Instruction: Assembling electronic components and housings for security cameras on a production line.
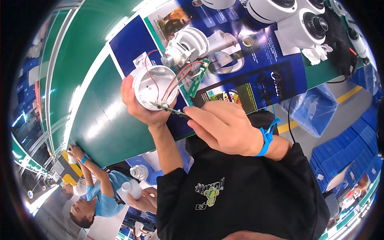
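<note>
We've got the left hand (138,107) cupping a white round housing (141,87) from below; right hand (228,128) pinches a small circuit board (173,110) at its near rim. Just beyond our hands: red wires (148,69), green board (197,82), white plastic frame (188,45) above the bench (114,130). We'd flag: pulling the hands back could tear wires loose; twisting could snag them.

The left hand (145,113) cups a white housing (145,94).
</note>
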{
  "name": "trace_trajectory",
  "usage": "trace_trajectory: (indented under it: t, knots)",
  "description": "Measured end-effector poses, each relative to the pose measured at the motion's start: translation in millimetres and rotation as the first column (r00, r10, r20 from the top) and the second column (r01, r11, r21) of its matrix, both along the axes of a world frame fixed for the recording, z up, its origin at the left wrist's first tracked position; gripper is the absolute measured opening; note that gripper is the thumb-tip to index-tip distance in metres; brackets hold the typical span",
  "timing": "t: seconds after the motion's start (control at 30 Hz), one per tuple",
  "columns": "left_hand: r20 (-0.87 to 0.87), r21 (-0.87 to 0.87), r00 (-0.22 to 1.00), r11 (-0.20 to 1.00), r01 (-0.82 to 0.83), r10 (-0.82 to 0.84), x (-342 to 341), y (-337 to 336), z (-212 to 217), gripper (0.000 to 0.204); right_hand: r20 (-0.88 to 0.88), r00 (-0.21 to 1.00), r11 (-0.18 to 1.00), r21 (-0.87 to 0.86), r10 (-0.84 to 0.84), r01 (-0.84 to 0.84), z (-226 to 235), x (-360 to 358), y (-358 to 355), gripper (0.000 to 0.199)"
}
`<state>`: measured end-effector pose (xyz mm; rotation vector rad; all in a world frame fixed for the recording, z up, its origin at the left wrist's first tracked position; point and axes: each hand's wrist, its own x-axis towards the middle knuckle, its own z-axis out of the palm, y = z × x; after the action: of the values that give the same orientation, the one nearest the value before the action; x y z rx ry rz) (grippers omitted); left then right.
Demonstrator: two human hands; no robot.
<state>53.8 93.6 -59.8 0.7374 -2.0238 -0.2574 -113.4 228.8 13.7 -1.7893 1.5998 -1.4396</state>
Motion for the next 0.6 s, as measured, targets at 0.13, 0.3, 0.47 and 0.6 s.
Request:
trace_trajectory:
  t: [0.13, 0.3, 0.47, 0.6]
  knots:
    - [-0.07, 0.001, 0.995, 0.998, 0.065, -0.065, -2, 0, -9, 0.105, 0.032, 0.999, 1.0, 0.001, -0.027, 0.027, -3, 5, -4, 0.036]
    - [-0.113, -0.019, 0.993, 0.999, 0.037, -0.039, -6, 2, -16, 0.094, 0.01, 0.997, 0.997, 0.012, 0.077, -0.077, -5, 9, -8, 0.036]
    - [-0.046, -0.013, 0.997, 0.998, 0.058, -0.059, -3, 0, -10, 0.09, -0.043, 0.99, 0.991, 0.0, 0.131, -0.131, -4, 3, -10, 0.036]
    - [0.021, -0.031, 0.998, 0.998, 0.058, -0.057, -4, 1, 0, 0.089, -0.052, 0.987, 0.987, -0.033, 0.155, -0.157, -1, -5, -13, 0.035]
